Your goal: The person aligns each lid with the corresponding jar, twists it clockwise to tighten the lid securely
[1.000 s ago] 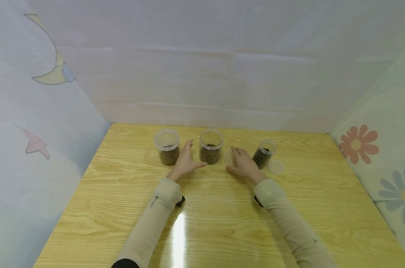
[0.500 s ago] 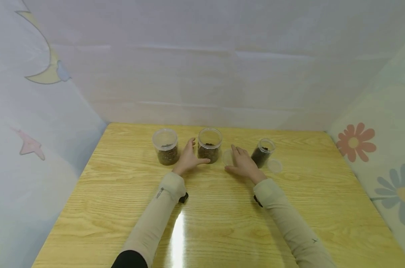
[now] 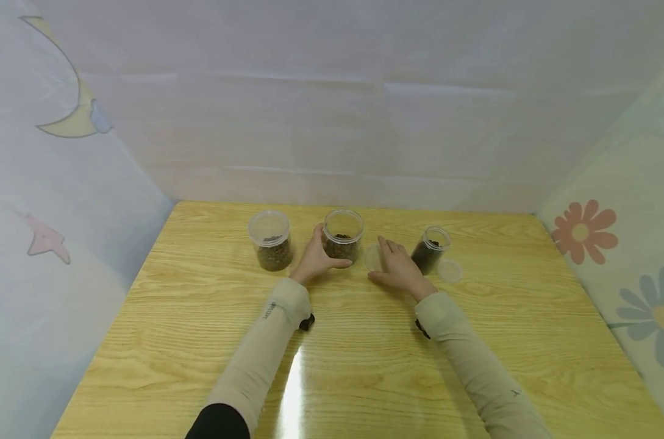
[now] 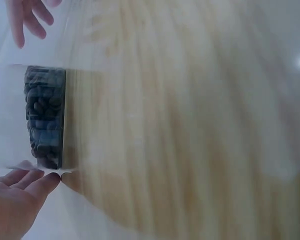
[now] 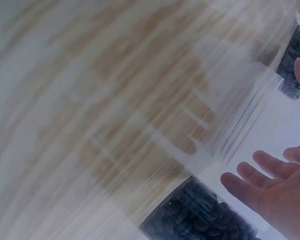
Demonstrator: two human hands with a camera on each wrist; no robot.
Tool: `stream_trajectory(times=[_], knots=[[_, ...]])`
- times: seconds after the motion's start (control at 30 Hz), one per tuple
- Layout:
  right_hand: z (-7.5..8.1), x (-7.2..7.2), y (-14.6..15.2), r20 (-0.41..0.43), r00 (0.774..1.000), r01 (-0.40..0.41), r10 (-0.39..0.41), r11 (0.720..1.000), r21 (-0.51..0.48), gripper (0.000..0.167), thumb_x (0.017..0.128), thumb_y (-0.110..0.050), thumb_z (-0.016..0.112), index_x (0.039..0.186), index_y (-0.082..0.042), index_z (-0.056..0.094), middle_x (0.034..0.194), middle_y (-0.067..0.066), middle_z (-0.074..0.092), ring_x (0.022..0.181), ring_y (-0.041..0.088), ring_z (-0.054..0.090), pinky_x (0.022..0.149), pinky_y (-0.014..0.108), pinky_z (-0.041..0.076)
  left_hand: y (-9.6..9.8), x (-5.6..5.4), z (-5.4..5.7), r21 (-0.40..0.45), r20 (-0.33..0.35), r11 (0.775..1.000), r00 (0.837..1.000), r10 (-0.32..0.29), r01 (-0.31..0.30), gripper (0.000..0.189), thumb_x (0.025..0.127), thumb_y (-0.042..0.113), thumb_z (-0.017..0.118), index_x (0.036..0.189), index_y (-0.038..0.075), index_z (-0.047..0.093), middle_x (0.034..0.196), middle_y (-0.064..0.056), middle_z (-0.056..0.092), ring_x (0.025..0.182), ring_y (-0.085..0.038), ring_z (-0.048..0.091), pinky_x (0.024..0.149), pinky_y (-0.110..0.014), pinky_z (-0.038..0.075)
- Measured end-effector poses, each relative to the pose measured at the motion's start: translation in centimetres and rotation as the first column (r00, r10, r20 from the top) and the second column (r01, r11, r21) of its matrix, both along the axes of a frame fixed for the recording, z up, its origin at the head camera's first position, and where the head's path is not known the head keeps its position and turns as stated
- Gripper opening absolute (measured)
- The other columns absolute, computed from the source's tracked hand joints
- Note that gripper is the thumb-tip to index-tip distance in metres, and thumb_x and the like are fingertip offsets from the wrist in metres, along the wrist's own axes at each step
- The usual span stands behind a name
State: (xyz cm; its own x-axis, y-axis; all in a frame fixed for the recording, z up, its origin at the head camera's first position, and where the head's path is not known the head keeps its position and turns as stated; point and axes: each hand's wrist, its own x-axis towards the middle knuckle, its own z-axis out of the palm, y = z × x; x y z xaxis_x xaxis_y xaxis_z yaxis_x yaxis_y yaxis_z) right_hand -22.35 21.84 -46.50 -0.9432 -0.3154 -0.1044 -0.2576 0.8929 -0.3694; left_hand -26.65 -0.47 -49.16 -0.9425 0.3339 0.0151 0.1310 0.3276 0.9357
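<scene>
My left hand (image 3: 317, 257) holds a clear, lidless jar (image 3: 343, 233), part full of dark bean-like pieces. Its thumb crosses the front, and the fingers pass along the left side. The left wrist view shows the same jar's dark contents (image 4: 46, 117), with fingertips (image 4: 49, 186) right at its wall. My right hand (image 3: 400, 268) is over the table beside a clear round lid (image 3: 372, 258), which it partly covers in the head view. In the right wrist view its fingers (image 5: 262, 175) are loosely spread near a clear ridged rim.
Another clear jar (image 3: 271, 241) of dark pieces stands to the left. A narrower one (image 3: 430, 249) stands right of my right hand, with a small clear lid (image 3: 450, 271) beside it. All are on a wooden table (image 3: 364, 366) before a pale backdrop (image 3: 321, 122).
My left hand has moved right, from the space between the two larger jars onto the middle jar. My right hand has hardly moved.
</scene>
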Motion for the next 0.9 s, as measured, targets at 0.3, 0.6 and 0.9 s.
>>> stream_trajectory(times=[0.3,0.6,0.9], knots=[[-0.3,-0.6,-0.2,0.023,1.0,0.004,-0.004,1.0,0.017,0.088,0.082,-0.037,0.067,0.143,0.004,0.017,0.141,0.029,0.024,0.128,0.045,0.023,0.101,0.054,0.026,0.2,-0.2,-0.4,0.013,0.019,1.0,1.0,0.01,-0.01,0.099,0.071,0.023,0.079,0.145,0.011,0.015,0.142,-0.017,0.03,0.129,-0.03,0.031,0.102,-0.049,0.029],[-0.7,-1.3,-0.6,0.034,0.999,-0.011,0.008,0.997,0.082,0.085,0.082,-0.038,0.066,0.142,0.003,0.021,0.14,0.029,0.025,0.127,0.045,0.023,0.099,0.054,0.029,0.3,0.0,0.0,-0.002,0.035,1.0,0.999,0.003,-0.003,0.098,0.072,0.023,0.078,0.145,0.009,0.014,0.142,-0.017,0.031,0.127,-0.03,0.033,0.101,-0.048,0.03],[-1.3,-1.8,-0.6,0.045,0.999,-0.031,0.025,0.99,0.135,0.077,0.086,-0.038,0.062,0.141,0.002,0.026,0.139,0.032,0.024,0.126,0.047,0.022,0.099,0.056,0.028,0.3,-0.2,-0.3,-0.011,0.022,1.0,1.0,0.0,0.0,0.097,0.074,0.023,0.077,0.145,0.008,0.014,0.143,-0.017,0.03,0.129,-0.029,0.031,0.102,-0.047,0.029]])
